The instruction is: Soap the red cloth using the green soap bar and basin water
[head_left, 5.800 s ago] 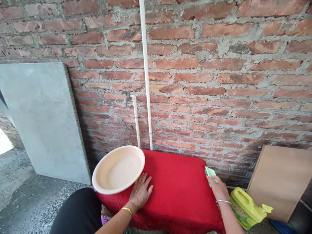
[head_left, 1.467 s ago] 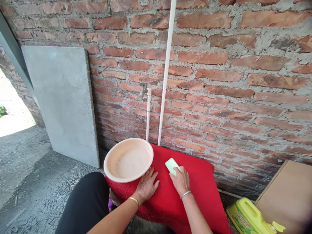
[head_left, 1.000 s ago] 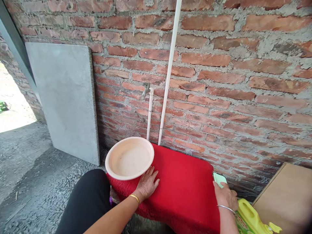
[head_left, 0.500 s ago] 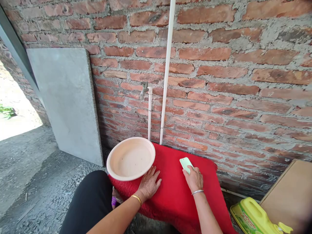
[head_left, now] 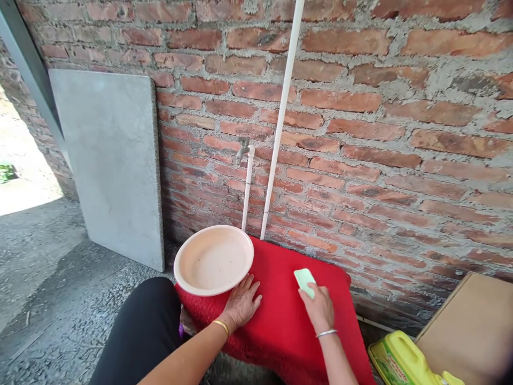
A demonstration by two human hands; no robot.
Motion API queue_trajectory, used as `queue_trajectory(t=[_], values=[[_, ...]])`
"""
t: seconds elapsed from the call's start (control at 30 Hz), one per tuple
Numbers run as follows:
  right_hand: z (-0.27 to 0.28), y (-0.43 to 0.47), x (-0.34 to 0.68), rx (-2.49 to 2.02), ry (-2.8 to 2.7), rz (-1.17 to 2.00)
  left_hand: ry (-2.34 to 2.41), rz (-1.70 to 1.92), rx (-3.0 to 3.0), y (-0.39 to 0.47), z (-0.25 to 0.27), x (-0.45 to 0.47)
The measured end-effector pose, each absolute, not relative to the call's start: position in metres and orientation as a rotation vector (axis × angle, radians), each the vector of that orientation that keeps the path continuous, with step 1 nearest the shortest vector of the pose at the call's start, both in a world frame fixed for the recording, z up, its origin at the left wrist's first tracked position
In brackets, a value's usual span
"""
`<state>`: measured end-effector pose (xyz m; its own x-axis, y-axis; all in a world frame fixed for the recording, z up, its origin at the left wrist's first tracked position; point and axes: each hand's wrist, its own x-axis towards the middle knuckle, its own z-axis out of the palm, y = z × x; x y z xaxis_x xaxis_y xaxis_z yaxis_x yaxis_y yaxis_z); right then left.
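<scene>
A red cloth (head_left: 276, 321) is spread over a low surface against the wall and hangs down its front. My left hand (head_left: 241, 303) lies flat on it with fingers spread, beside the rim of a pale pink basin (head_left: 214, 267). Farther right, my right hand (head_left: 319, 309) is wrapped round the near end of a pale green, oblong brush-like block (head_left: 304, 280), which rests on the cloth. The block's underside is hidden. The basin stands on the left end of the cloth and holds no visible items.
Behind the cloth rises a brick wall (head_left: 360, 128) with a tap (head_left: 242, 148) and white pipes (head_left: 278, 128). A grey slab (head_left: 108, 166) leans at the left. At lower right are a yellow jug (head_left: 401, 355) and a cardboard box (head_left: 468, 326). My knee (head_left: 140, 326) is beside the basin.
My right hand and the green block have slid slightly toward me over the cloth. My left hand stays in place; the view has tilted a little.
</scene>
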<state>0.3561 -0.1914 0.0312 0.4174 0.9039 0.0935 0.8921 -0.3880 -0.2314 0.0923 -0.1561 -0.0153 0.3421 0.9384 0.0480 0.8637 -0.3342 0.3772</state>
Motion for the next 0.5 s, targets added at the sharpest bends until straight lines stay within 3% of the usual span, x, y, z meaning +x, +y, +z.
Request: queue_trajectory(t=[0.2, 0.5], values=[[0.020, -0.183, 0.321, -2.255, -1.786, 0.060, 1.615, 0.388, 2.316, -0.157, -0.016, 0.092], [0.036, -0.269, 0.495, -2.747, -1.033, 0.015, 1.592, 0.403, 2.296, -0.157, -0.018, 0.094]])
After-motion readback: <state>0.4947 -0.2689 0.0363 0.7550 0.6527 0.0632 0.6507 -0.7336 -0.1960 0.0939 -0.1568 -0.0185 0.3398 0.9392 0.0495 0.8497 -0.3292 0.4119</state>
